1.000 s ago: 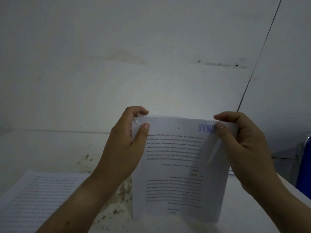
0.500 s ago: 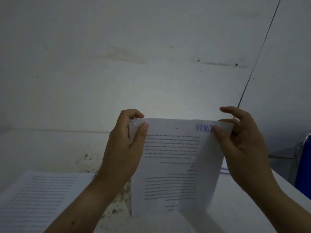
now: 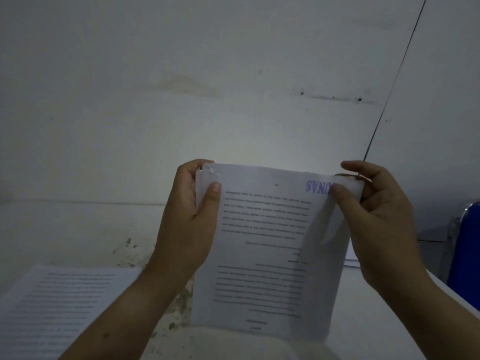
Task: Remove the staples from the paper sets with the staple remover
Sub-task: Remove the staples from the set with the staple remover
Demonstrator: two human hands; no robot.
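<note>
One paper set (image 3: 265, 268) is held upright over a stained white table (image 3: 78, 229) before a bare white wall (image 3: 233, 74). The left hand (image 3: 187, 216) pinches its top left corner and the right hand (image 3: 379, 216) its top right. A second printed stack (image 3: 59, 302) lies near left. Upside-down purple letters read "UNAS"; the other text is blurred.

Stained white table (image 3: 65, 229) — blue object (image 3: 467, 250) right
</note>
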